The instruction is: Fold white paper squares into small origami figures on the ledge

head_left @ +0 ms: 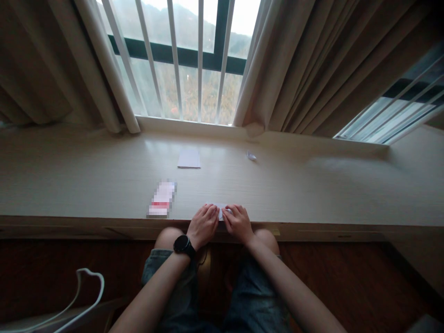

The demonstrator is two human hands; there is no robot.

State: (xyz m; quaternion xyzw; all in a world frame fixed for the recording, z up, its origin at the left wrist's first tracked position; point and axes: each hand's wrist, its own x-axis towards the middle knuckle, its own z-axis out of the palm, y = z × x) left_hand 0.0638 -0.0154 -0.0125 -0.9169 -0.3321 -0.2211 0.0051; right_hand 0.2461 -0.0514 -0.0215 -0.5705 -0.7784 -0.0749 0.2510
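Your left hand (204, 225) lies at the table's near edge, fingers bent and close together, their tips at the left side of a small white paper (221, 212). Your right hand (238, 223) faces it, narrowly curled, its fingertips at the paper's right side. Whether either hand pinches the paper or merely presses it, you cannot be told from this view; the fingers hide much of it. The paper sits between your two hands, on the table (322, 189). A black watch (183, 245) is strapped just behind your left hand. To the left of that hand, near the same edge, lies a flat rectangle (162, 199), blurred into blocks, pale with a red band. Beyond your left hand lies a white sheet (189, 158); beyond your right hand, farther toward the window (194, 88), rests a small whitish scrap (251, 156).
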